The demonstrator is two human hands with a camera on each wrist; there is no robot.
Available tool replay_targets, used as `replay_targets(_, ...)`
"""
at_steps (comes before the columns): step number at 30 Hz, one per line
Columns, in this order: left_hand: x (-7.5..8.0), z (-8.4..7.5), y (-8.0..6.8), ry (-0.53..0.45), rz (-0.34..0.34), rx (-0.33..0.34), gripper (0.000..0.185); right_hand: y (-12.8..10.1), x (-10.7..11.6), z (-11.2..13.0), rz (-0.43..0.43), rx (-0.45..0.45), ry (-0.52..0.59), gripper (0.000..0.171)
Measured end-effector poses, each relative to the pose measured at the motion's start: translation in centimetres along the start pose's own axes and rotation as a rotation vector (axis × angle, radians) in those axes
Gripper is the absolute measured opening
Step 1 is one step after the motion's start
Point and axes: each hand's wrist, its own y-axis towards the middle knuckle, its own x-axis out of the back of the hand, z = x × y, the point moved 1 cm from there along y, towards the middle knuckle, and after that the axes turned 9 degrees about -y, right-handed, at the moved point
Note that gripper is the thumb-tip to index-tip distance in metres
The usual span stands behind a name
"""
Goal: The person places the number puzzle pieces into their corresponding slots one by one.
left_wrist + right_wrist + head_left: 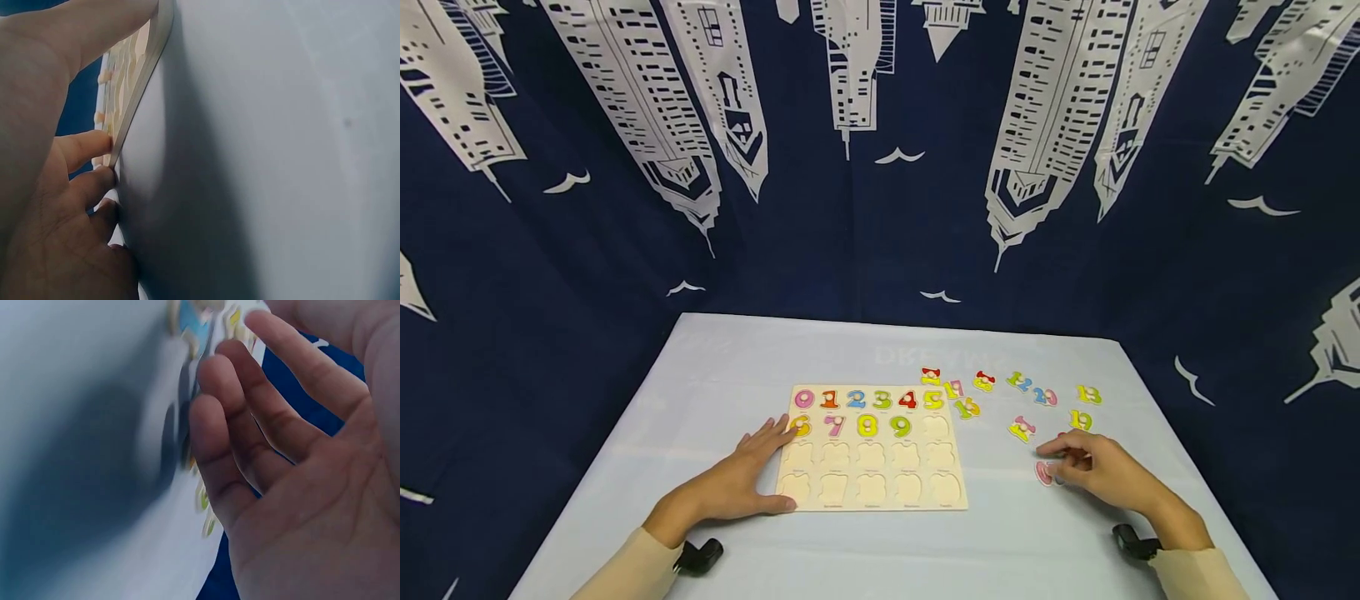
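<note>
The left hand (737, 479) lies flat, fingers straight, steadying the number board (871, 447). At three o'clock the right hand (1101, 471) reaches, fingers loose, for a pink number piece (1043, 472); lifting it seems next.

Pale table (722, 367) before a navy skyscraper-print backdrop (880, 167)

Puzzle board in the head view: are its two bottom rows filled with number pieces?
No: the puzzle board holds coloured numbers only in its top row and four slots of the second; the two bottom rows show bare cut-outs.
</note>
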Motion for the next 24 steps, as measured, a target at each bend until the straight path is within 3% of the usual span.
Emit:
replay_targets(5, 0.0, 0.0, -0.1, -0.009, -0.005, 0.012, 0.119, -0.3, -0.1, -1.0, 0.034, 0.027, 0.014, 0.021)
replay_targets(18, -0.2, 0.0, 0.1, -0.011, -0.006, 0.012, 0.118, 0.2, -1.0, -0.8, -0.024, 0.126, -0.075, 0.019)
replay_targets(24, -0.1, -0.1, 0.1, -0.017, -0.003, 0.022, 0.118, 0.7, -1.7, -0.1, -0.054, 0.097, -0.116, 0.016)
